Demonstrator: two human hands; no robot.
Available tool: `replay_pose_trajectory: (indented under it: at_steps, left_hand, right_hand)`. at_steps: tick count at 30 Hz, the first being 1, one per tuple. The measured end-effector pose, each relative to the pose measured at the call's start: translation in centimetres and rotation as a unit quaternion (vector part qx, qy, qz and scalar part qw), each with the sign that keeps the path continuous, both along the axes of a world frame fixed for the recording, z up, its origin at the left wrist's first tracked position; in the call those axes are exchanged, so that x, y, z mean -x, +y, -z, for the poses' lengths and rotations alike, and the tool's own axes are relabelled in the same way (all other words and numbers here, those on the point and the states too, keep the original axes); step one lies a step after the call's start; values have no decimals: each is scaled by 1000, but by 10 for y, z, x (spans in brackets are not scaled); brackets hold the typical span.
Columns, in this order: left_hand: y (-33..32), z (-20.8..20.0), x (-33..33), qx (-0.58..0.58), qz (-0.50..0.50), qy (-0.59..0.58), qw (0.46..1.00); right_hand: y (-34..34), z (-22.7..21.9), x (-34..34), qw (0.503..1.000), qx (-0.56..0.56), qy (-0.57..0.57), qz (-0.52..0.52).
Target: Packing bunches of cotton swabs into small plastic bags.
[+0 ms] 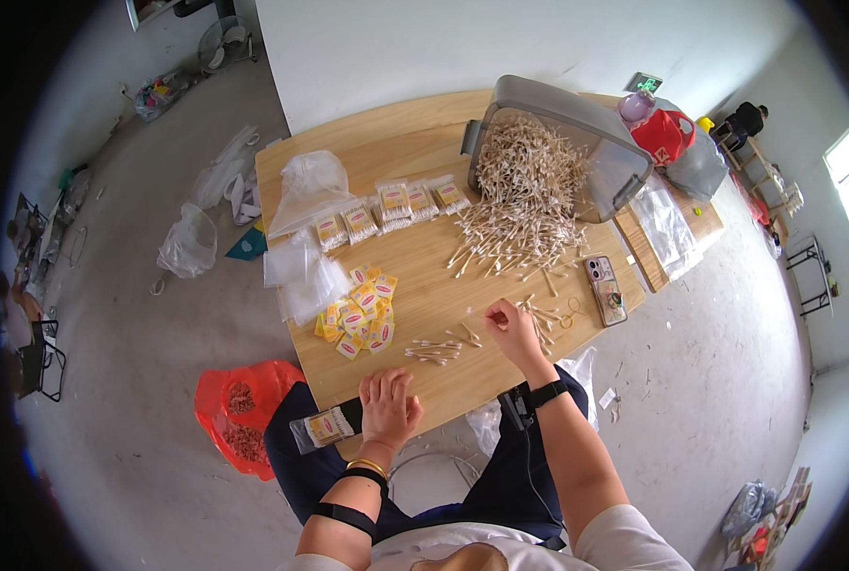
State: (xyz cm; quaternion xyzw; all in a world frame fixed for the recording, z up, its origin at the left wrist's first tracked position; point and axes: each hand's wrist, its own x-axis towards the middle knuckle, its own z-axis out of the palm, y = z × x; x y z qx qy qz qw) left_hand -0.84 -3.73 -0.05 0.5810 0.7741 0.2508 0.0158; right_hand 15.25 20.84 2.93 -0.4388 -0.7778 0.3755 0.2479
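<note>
My left hand [386, 403] lies at the near table edge with its fingers stretched out, palm down. Beside it, a clear bag of cotton swabs [327, 427] with a yellow and white label rests by my left thigh. Over the table, my right hand [511, 330] is closed in a pinch; what its fingertips hold, if anything, is too small to make out. Loose cotton swabs [434, 351] lie in a short row left of it, and more swabs [542, 322] lie just beyond its right side. A heap of yellow and white label cards [360, 309] sits farther left.
A grey bin [607, 157] on its side spills a large pile of swabs [529, 190]. Several packed swab bags [394, 201] line up beside clear plastic bags [312, 188]. A phone [605, 289] lies at right, near rubber bands [570, 313]. A red bag [244, 414] stands below left.
</note>
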Motion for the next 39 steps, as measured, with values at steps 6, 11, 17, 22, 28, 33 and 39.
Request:
replay_pose_trajectory:
  at_steps: [6, 11, 17, 22, 28, 33, 39]
  left_hand:
    - [0, -3, 1, -3, 2, -1, 1000]
    - [-4, -1, 3, 6, 0, -5, 1000]
    - [2, -4, 1, -3, 8, -11, 1000]
    - [-1, -4, 1, 0, 3, -5, 1000]
    - [-1, -2, 1, 4, -1, 9, 1000]
    - [0, -4, 1, 3, 2, -7, 1000]
    - [-1, -7, 1, 3, 1, -4, 1000]
  right_hand:
    - [-1, -2, 2, 999, -21, -30, 14]
    - [-10, 4, 2, 959, -239, -142, 53]
    - [-16, 20, 3, 966, -186, -181, 0]
    - [-13, 13, -3, 959, -188, -204, 60]
    - [-29, 16, 4, 981, -133, -141, -24]
    - [-21, 17, -3, 957, -201, -206, 31]
    - [-23, 12, -1, 975, -164, -146, 37]
